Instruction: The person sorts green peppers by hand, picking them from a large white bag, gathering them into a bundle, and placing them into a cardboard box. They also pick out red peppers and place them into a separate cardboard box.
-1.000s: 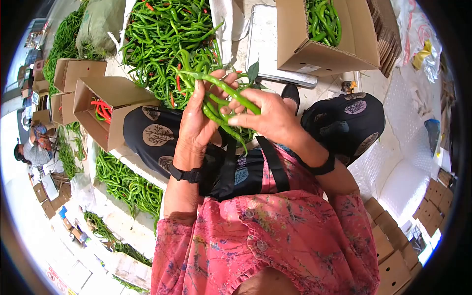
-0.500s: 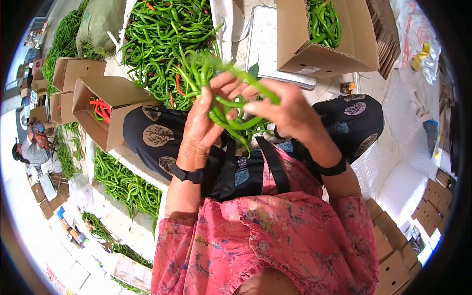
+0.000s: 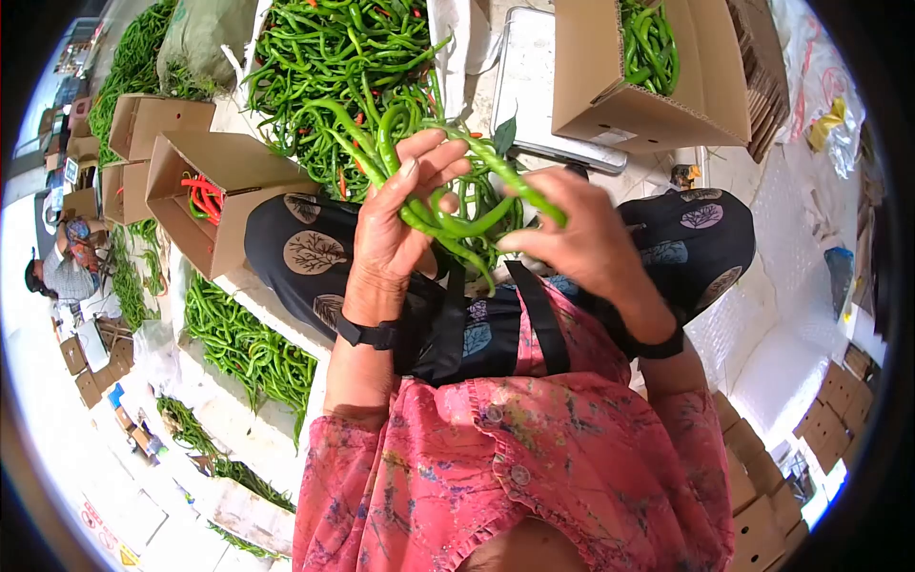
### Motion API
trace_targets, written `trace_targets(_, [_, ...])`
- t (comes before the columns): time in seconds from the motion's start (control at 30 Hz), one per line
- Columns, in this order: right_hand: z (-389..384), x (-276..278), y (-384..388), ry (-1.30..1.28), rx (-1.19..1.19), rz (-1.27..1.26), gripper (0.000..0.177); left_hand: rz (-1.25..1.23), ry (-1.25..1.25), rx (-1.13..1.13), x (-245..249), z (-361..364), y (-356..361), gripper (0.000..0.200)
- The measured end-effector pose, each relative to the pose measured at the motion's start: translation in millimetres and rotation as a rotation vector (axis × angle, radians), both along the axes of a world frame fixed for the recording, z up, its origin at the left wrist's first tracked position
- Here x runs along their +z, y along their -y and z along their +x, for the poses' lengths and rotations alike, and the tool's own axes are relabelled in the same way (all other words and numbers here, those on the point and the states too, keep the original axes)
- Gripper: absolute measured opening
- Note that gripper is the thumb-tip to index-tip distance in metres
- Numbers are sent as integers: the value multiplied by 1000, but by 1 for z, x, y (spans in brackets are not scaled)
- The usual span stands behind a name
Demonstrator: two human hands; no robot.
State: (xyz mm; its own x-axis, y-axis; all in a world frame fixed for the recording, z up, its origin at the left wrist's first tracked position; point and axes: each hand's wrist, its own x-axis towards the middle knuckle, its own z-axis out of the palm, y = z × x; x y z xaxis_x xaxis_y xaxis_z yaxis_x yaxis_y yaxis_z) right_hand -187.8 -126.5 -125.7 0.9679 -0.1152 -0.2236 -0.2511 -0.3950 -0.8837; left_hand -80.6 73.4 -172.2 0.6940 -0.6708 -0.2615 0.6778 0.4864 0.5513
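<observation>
My left hand (image 3: 393, 214) is closed around several long green chili peppers (image 3: 446, 227), its fingers curled and the stems poking out above. My right hand (image 3: 577, 234), slightly smeared by motion, grips one end of a long green chili pepper (image 3: 515, 178) between thumb and fingers. That pepper slants up to the left, its far end passing just above my left fingertips. Beyond my hands lies a big heap of green chili peppers (image 3: 334, 67) with a few red ones mixed in.
At the right, an open cardboard box (image 3: 591, 71) holding green peppers stands on a metal tray-like platform (image 3: 526, 67). A box (image 3: 176, 205) with red peppers (image 3: 202, 197) sits by my left knee. More green peppers (image 3: 243, 348) lie lower left. Another person (image 3: 65, 267) is at far left.
My right hand has drawn a little to the right, away from my left hand, with the pepper in it. My left hand keeps its bunch. The whole view has shifted slightly.
</observation>
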Motion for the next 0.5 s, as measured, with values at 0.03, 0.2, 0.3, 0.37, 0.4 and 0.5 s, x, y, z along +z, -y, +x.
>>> trace_targets(0.03, [4,3,-10,-12,51,8,39,-126,-51,-30,-6,0,1,40])
trace_targets(0.2, [12,-29,-16,-53,118,147,32,-305,-171,7,-9,-1,2,41])
trace_targets(0.3, [7,-30,7,-378,2,448,28,-55,-66,-34,1,0,-3,47])
trace_targets(0.37, [6,-31,15,-394,-59,698,27,26,8,-53,4,3,-8,48])
trace_targets(0.4, [7,-37,14,-356,14,539,29,-45,-21,-41,3,4,-8,48])
trace_targets(0.5, [12,-47,-9,-160,96,465,30,57,60,-66,2,6,-4,46])
